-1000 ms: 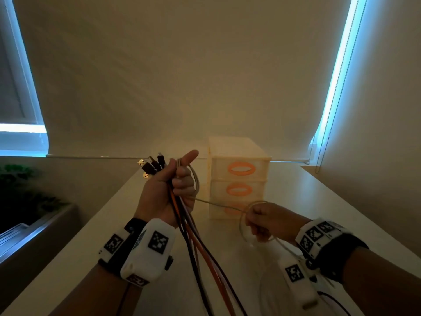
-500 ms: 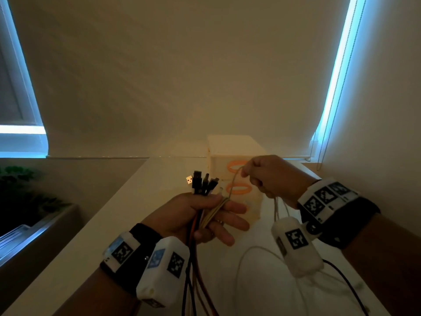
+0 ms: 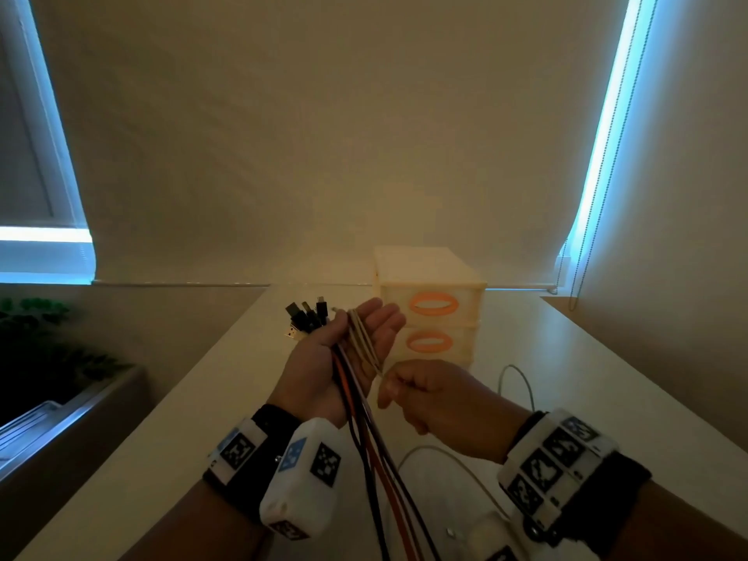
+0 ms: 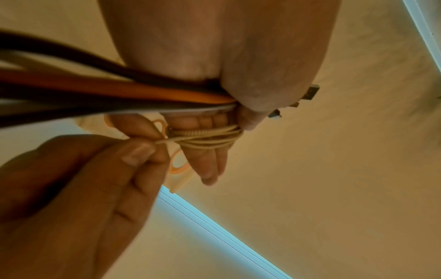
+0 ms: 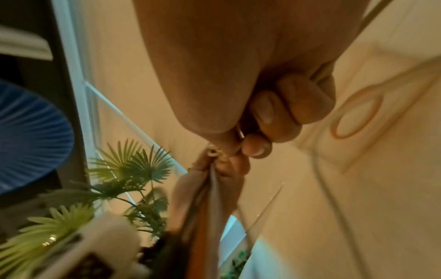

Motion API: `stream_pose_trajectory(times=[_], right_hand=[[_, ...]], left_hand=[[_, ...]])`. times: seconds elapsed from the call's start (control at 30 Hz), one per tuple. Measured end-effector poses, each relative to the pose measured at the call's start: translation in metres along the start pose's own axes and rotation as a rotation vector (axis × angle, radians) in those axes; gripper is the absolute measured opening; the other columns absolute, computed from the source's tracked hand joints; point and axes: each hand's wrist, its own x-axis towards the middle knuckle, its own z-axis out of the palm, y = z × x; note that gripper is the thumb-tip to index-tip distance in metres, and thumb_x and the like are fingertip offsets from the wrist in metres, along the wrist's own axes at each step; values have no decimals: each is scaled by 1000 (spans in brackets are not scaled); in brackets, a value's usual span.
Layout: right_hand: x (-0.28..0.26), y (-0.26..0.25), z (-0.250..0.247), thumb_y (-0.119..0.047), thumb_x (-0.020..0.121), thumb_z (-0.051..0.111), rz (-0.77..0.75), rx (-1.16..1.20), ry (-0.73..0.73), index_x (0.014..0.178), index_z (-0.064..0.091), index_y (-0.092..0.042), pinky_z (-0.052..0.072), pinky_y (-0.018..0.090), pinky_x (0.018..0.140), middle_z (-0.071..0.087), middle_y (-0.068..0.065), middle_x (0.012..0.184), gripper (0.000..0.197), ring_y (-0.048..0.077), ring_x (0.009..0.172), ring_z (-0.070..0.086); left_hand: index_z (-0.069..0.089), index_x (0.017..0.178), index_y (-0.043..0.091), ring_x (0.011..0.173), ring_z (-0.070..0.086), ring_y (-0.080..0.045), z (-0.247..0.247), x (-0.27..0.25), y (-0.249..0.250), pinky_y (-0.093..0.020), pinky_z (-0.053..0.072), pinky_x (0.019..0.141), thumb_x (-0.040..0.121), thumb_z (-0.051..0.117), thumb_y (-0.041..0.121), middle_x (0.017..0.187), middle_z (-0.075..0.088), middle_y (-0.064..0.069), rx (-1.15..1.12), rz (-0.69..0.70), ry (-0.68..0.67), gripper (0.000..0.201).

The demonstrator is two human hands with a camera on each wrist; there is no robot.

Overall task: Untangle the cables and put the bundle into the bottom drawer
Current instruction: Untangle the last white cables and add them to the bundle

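while the left hand point(image 3: 344, 350) lies palm up with the cable bundle point(image 3: 356, 382) pinned under its thumb, beige cable point(image 3: 364, 342) looped over straight fingers point(image 3: 388, 325), right hand point(image 3: 437, 402) pinching that cable's strand, drawer unit point(image 3: 429, 305) behind on the counter point(image 3: 607, 378), drawers closed

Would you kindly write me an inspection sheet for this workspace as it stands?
Surface: pale tabletop, dimly lit.
Job's things: cream plastic three-drawer unit with orange oval handles, visible drawers closed.
Clutter: nothing seen.
Grippers: left hand, palm up, thumb pinning the black, orange and white cable bundle; right hand pinches the thin beige cord looped over the left fingers.
Cables: slack beige cord lies on the table.
Surroundings: roller blinds, green plant.
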Motion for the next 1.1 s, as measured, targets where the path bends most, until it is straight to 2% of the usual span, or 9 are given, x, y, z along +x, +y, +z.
stream_pose_trajectory(times=[0.13, 0.23, 0.43, 0.53, 0.6, 0.73, 0.83, 1.0, 1.1], right_hand=[[4, 29, -9, -26, 102, 47, 40, -33, -53, 86, 68, -17, 42, 25, 62, 52, -8, 61, 28, 7, 57, 48], [8, 41, -18, -30, 101, 49, 98, -64, -7, 82, 66, -19, 40, 27, 59, 50, -4, 67, 28, 10, 61, 45], [18, 20, -41, -28, 99, 53, 28, -235, 95, 81, 69, -17, 44, 28, 69, 59, -16, 81, 27, -1, 69, 51], [17, 7, -54, -29, 101, 52, 45, -137, 125, 80, 68, -16, 42, 29, 51, 66, 6, 78, 30, 18, 55, 50], [13, -2, -62, -28, 100, 53, 54, 26, 133, 82, 69, -13, 31, 24, 43, 50, 4, 60, 29, 13, 46, 36], [12, -16, -63, -34, 95, 62, -58, -212, 194, 83, 75, -18, 52, 26, 68, 72, -8, 88, 23, -2, 66, 61], [17, -26, -65, -41, 86, 71, -60, -323, 263, 71, 68, -15, 47, 16, 58, 62, -16, 55, 30, 2, 53, 56], [17, -52, -70, -46, 89, 66, 7, -402, 218, 72, 64, -8, 37, 14, 43, 49, -5, 53, 42, 3, 41, 41], [4, -69, -58, -38, 98, 56, 68, -108, 131, 78, 65, -6, 33, 20, 38, 48, -5, 46, 38, 7, 37, 39]], left_hand=[[70, 114, 0, 51, 60, -9, -8, 1, 8, -18, 48, 45, 104, 43, 31, 68, 62, 1, -3, -2, -58, 42], [67, 111, 0, 42, 41, -4, -12, 2, 12, -17, 34, 40, 106, 42, 29, 58, 46, 6, 12, -53, -216, 39], [62, 109, -2, 37, 38, -5, -11, -2, 15, -19, 33, 36, 108, 35, 28, 55, 43, 4, 176, -70, -327, 40], [67, 95, -1, 39, 41, -9, -6, -6, 14, -19, 33, 38, 102, 40, 30, 56, 45, 0, 316, 13, -247, 41], [69, 90, 2, 40, 42, -9, -7, -7, 16, -19, 35, 39, 104, 39, 31, 55, 46, 1, 294, 2, -303, 44], [68, 95, 2, 38, 44, -6, -9, -10, 24, -19, 35, 38, 106, 37, 30, 53, 49, 3, 324, -101, -496, 44], [72, 100, 0, 37, 50, -10, -9, -15, 19, -19, 41, 41, 104, 35, 29, 57, 61, -1, 487, -135, -538, 47], [70, 121, -2, 64, 71, -25, -2, -18, 10, -26, 51, 57, 102, 44, 29, 101, 74, -22, 705, -198, -351, 44], [65, 120, -7, 75, 73, -32, 9, -18, 3, -30, 60, 63, 106, 40, 22, 100, 73, -24, 557, -112, -152, 40]])
